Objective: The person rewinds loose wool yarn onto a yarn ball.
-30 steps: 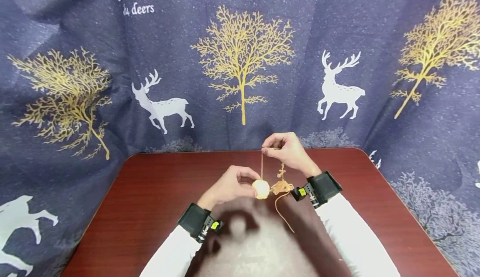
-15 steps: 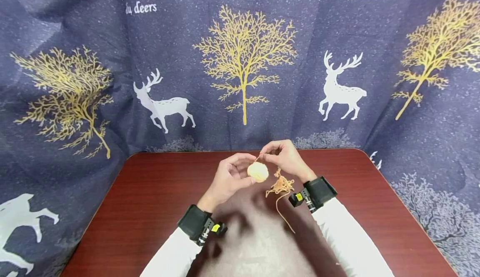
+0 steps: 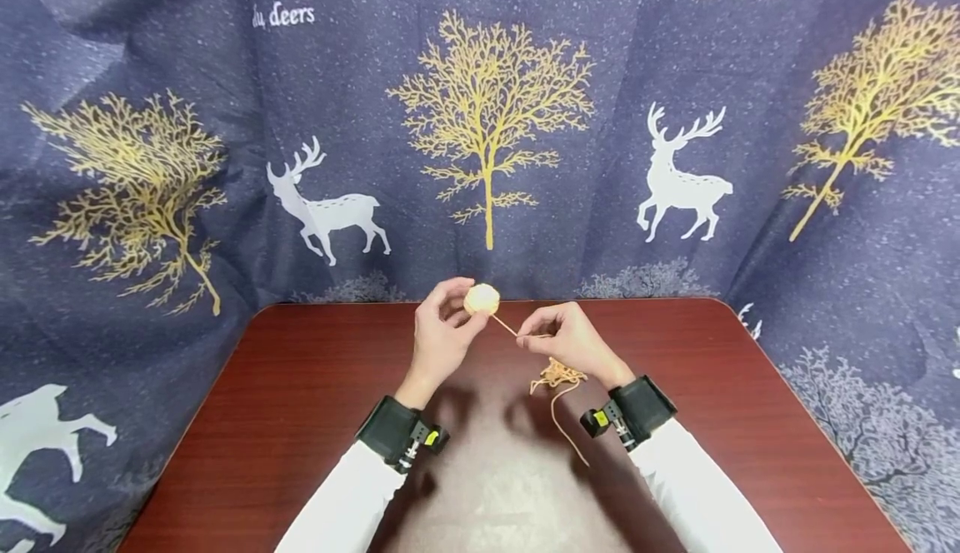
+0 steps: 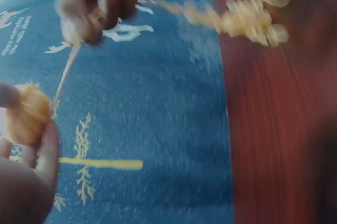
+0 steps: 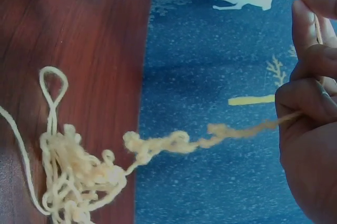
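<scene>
We note a matching broad black wristband (image 3: 389, 431) on left and right. Elbow-ward of each wristband: plain white long sleeve (image 3: 343, 503). Off its inward side: small boxy black camera (image 3: 442, 441), bright yellow label (image 3: 431, 437), silvery metal-looking fitting (image 3: 408, 455).

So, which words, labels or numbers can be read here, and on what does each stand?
"The milu deers": blue cloth, upper right.
"eryday": same cloth, upper left, start unclear.
"deers": below that, start unclear.
Line above the first: cut off, unreadable.
Yellow wrist patches: too small.
Left wrist view, cloth lettering: blurred.
</scene>
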Demonstrator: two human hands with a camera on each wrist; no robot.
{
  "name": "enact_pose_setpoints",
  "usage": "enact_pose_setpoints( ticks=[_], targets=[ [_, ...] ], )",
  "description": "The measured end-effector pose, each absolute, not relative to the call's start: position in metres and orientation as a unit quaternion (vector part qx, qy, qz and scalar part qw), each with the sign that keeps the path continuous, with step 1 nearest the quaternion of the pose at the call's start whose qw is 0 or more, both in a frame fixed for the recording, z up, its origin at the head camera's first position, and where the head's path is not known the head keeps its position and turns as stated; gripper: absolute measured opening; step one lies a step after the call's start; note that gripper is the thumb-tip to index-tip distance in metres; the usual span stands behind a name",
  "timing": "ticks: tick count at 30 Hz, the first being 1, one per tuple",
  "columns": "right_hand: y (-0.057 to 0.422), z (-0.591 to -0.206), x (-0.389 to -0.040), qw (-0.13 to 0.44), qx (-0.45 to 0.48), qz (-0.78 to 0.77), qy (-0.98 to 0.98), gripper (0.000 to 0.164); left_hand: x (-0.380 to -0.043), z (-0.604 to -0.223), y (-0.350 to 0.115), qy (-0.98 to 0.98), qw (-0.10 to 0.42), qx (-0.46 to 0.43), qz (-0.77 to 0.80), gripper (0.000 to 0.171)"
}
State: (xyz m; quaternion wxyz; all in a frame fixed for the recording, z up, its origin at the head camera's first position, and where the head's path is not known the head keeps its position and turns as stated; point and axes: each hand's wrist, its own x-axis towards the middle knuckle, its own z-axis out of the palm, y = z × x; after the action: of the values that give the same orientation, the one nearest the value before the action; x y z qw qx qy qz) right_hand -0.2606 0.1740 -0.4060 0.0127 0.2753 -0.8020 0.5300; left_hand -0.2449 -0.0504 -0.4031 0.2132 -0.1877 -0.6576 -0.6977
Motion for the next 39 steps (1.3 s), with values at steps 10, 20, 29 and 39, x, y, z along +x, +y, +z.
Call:
enact_pose_setpoints(
  ticks=[10,20,29,39],
  targets=[
    [0.179,-0.377,-0.255,0.051,0.317,0.518,-0.793,0.011,-0.247,-0.421,-0.058,-0.788,0.085,-0.237,-0.561,0.037],
    [0.176,-0.373,-0.269,0.055,0.286,0.528,-0.798,0.007,-0.235,-0.41,-0.056,-0.635,-0.12,-0.386,-0.658,0.037],
    [0.165,-0.372,-0.249,0.03,0.286,0.547,-0.786,0.007,-0.232,-0.398,-0.051,-0.545,-0.001,-0.321,-0.775,0.046],
    [0.163,-0.41,-0.251,0.018,0.284,0.554,-0.782,0.007,-0.246,-0.404,-0.052,-0.639,0.196,-0.232,-0.707,0.04]
  ],
)
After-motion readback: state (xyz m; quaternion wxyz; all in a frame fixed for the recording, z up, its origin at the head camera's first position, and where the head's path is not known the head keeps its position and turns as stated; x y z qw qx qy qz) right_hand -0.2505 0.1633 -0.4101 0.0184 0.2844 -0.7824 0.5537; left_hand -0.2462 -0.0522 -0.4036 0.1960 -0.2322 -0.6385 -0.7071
